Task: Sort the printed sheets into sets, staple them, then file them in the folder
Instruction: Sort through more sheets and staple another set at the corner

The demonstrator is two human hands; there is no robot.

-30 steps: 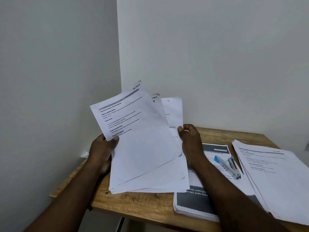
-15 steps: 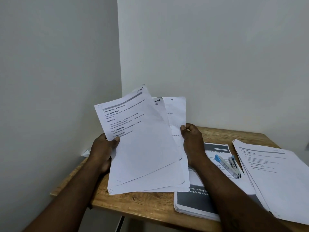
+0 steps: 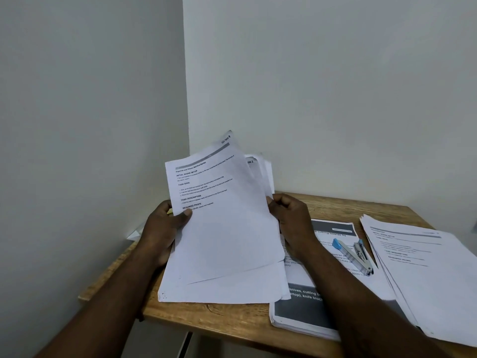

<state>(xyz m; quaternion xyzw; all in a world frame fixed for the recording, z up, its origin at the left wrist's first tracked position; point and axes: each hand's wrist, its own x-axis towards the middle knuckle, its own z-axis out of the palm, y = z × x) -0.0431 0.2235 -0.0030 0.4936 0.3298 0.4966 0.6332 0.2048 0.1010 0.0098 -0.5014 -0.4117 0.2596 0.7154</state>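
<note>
I hold a fanned bunch of printed sheets (image 3: pixel 227 228) upright over the left half of the wooden table (image 3: pixel 232 319). My left hand (image 3: pixel 165 231) pinches the front sheet at its left edge, thumb on the print. My right hand (image 3: pixel 291 223) grips the right edge of the sheets behind, fingers curled. A silver stapler (image 3: pixel 353 254) with a blue tip lies to the right on a thick stack of printed sheets (image 3: pixel 304 313). Another fanned pile of sheets (image 3: pixel 426 275) lies at the far right.
White walls meet in a corner right behind the table. A scrap of white paper (image 3: pixel 134 233) pokes out at the table's left edge beside the wall. The table's front edge runs just under the held sheets.
The rear sheets have slid in behind the front sheet, so the fan is narrower. My right hand has moved left toward the front sheet's edge. The stapler and the piles have not moved.
</note>
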